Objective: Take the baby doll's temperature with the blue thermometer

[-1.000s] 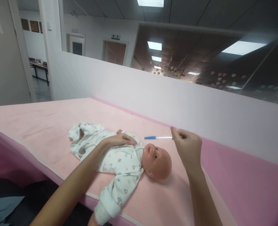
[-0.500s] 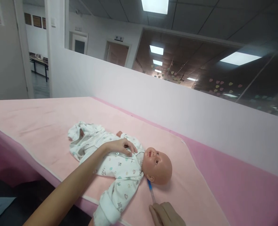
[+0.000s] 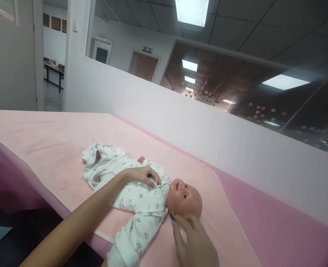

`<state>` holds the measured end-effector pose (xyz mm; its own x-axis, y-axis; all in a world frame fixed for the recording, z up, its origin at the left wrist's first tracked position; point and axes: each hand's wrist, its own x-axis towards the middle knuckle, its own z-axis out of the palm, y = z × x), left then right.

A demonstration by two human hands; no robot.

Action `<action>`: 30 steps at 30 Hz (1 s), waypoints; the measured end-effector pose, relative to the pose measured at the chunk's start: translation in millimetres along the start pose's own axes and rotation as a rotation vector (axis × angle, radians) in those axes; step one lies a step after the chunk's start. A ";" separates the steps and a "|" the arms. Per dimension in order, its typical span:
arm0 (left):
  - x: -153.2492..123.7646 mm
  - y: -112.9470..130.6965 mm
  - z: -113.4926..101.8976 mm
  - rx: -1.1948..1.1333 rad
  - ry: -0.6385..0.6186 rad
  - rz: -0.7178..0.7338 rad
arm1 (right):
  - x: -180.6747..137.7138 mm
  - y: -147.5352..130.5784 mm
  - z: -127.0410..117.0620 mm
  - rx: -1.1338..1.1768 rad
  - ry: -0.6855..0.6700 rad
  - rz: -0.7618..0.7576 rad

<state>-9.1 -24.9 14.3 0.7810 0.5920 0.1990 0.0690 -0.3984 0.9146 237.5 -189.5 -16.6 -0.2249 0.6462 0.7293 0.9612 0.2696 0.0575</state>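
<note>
A baby doll [image 3: 184,198] in a white printed romper [image 3: 137,196] lies on its back on a pink padded table [image 3: 41,144], head to the right. My left hand [image 3: 144,174] rests on the doll's chest, fingers curled onto the fabric. My right hand [image 3: 194,241] is at the lower edge of the picture, just below the doll's head, fingers pinched round a thin stick. Only the stick's blue tip [image 3: 172,218] shows, touching the doll by its ear.
A low white partition wall [image 3: 208,129] runs along the far side of the table, with dark glass above it. The table's front edge [image 3: 27,167] drops off at the left. An open doorway [image 3: 52,78] is at the far left.
My right hand swung the blue-tipped stick down from above the doll's head to below it, then moved up until the tip reached the doll's ear. My left hand stayed on the chest.
</note>
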 end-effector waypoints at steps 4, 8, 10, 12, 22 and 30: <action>-0.2 0.8 1.0 0.001 0.009 0.012 | 72.9 -49.6 6.2 0.352 0.052 -0.037; 1.6 -1.1 1.5 -0.032 0.062 0.019 | 103.4 -74.1 56.2 0.661 0.143 -0.039; 2.6 -1.9 1.8 -0.077 0.063 0.016 | 100.9 -75.5 77.8 0.728 0.167 -0.049; 2.7 -1.7 2.4 -0.118 0.062 -0.015 | 93.5 -73.9 88.8 0.762 0.182 -0.057; 0.4 3.4 3.2 -0.167 0.077 -0.099 | 82.2 -75.2 86.4 0.817 0.190 0.022; 0.6 2.3 3.3 -0.238 0.044 -0.089 | 83.2 -74.8 88.6 0.872 0.209 0.066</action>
<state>-6.4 -27.8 15.4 0.7501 0.6496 0.1240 -0.0157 -0.1700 0.9853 132.8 -92.6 -20.6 -0.0577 0.5594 0.8269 0.4892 0.7379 -0.4650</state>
